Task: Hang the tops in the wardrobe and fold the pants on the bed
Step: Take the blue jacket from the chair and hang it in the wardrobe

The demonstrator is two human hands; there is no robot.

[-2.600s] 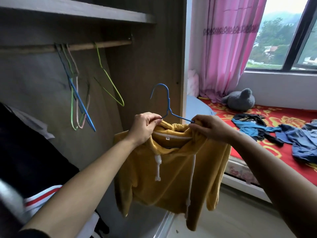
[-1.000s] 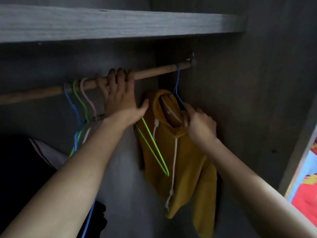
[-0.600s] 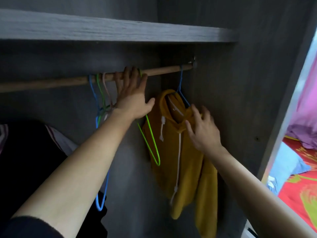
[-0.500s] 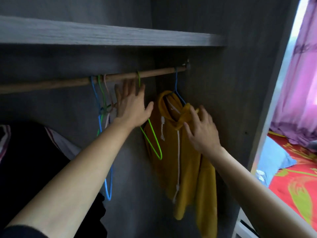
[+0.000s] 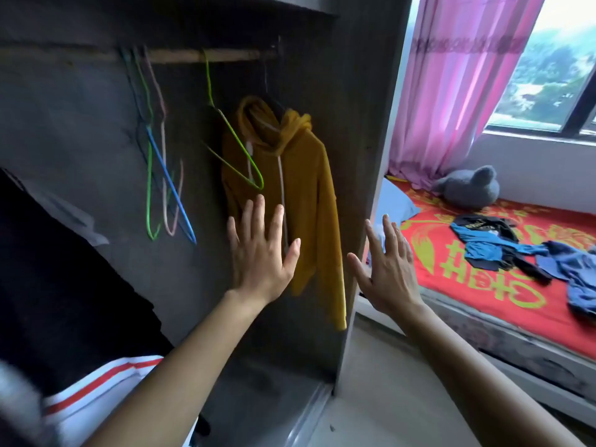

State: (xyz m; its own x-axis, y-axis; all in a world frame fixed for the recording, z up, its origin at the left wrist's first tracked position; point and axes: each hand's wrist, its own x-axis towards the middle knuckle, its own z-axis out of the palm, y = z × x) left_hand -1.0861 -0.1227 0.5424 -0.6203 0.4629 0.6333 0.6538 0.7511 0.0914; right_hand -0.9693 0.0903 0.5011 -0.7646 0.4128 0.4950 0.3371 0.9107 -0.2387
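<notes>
Both hands off now: left hand (image 5: 263, 254) & right hand (image 5: 388, 272) fingers spread, empty; hoodie (image 5: 303, 188) hangs.

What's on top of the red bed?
A grey plush toy, a pale pillow, a black-and-blue heap of clothes and a blue garment. The wardrobe wall and the right hand cover part of the bed.

**Figure: the person's arms and hands, head view.**
The left forearm (image 5: 193, 350), at 7 o'clock, and the right forearm (image 5: 483, 366), at 5 o'clock, were uncovered from frame edge to wrist. The left hand (image 5: 261, 253) and right hand (image 5: 387, 269) were bare. Fingernails appeared short, though blur softened the detail.
</notes>
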